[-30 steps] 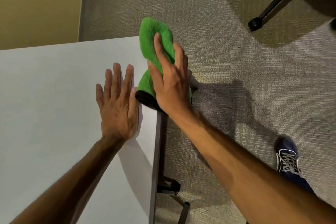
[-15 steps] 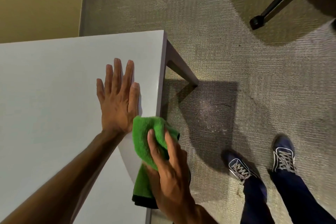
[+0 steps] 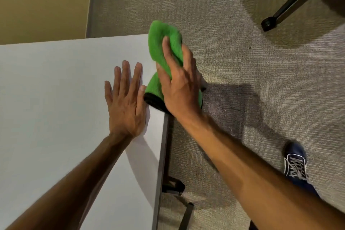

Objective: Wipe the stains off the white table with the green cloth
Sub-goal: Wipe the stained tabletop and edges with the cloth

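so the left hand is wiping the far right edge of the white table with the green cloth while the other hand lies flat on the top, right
Not quite: the hands are swapped. In the head view the right hand presses the green cloth at the far right edge of the white table, and the left hand lies flat, fingers spread, on the top. The rest is right.

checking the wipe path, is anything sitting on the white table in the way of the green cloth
Nothing visible but the person's own left hand, pressed flat on the white table just inside the edge. The right hand holds the green cloth at the table's far right corner; the rest of the top looks bare.
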The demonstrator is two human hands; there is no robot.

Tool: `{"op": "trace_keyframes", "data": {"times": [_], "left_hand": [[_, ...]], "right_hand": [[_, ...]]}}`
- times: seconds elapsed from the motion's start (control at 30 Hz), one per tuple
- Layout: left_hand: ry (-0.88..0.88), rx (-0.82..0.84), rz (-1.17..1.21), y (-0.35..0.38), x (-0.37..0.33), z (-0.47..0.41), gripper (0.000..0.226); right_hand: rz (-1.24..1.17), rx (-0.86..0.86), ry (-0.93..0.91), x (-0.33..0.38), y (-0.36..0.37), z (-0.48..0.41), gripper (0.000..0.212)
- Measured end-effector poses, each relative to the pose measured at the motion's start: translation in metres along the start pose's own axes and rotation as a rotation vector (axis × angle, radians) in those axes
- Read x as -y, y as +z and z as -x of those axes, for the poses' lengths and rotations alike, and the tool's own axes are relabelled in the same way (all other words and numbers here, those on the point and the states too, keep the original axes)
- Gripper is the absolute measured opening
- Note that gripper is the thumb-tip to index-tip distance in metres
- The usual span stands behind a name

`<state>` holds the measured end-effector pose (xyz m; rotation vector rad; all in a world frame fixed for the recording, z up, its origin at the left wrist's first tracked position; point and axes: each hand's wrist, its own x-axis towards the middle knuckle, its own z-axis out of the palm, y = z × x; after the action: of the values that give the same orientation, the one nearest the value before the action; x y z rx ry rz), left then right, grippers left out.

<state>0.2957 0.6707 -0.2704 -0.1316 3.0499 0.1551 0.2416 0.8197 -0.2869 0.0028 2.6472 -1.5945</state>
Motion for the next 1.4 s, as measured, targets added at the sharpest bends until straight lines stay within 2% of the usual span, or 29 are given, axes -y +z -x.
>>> {"op": "trace_keyframes", "data": {"times": [0.1, 0.27, 0.43, 0.57, 0.63, 0.77, 0.9, 1.0, 1.1, 1.27, 1.4], "left_hand": [[-0.009, 0.000, -0.001, 0.000, 0.000, 0.000, 0.058], [-0.002, 0.010, 0.013, -0.002, -0.002, 0.000, 0.058], [0.002, 0.023, 0.024, -0.002, -0.001, 0.000, 0.060], [-0.012, 0.014, 0.055, -0.003, -0.005, -0.001, 0.061], [-0.017, 0.011, 0.058, -0.003, -0.006, 0.000, 0.061], [-0.004, 0.018, 0.043, -0.003, -0.001, 0.000, 0.059], [-0.001, 0.017, 0.022, -0.002, 0.002, 0.000, 0.058], [0.003, 0.002, 0.053, -0.002, 0.000, 0.001, 0.058], [-0.006, 0.005, 0.045, -0.001, -0.001, 0.001, 0.056], [-0.005, 0.016, 0.036, -0.002, -0.001, 0.002, 0.058], [-0.013, 0.025, 0.021, -0.004, -0.001, 0.001, 0.057]], "right_hand": [[-0.010, -0.021, 0.002, -0.002, 0.000, -0.016, 0.059], [-0.001, -0.067, -0.020, 0.000, 0.006, 0.010, 0.059], [-0.042, 0.044, -0.011, 0.004, 0.011, 0.129, 0.056], [0.226, 0.066, -0.058, 0.000, 0.020, 0.197, 0.035], [0.253, 0.037, -0.066, -0.001, 0.019, 0.195, 0.033], [-0.020, 0.105, -0.021, 0.007, 0.010, 0.157, 0.060], [-0.105, 0.000, 0.072, 0.013, 0.012, 0.067, 0.058], [-0.083, -0.050, 0.049, 0.009, 0.009, 0.003, 0.058], [-0.071, -0.056, 0.034, 0.004, 0.007, -0.025, 0.058], [-0.016, -0.056, 0.028, 0.005, 0.007, -0.008, 0.060], [0.014, 0.006, 0.012, 0.006, 0.006, 0.064, 0.060]]}}
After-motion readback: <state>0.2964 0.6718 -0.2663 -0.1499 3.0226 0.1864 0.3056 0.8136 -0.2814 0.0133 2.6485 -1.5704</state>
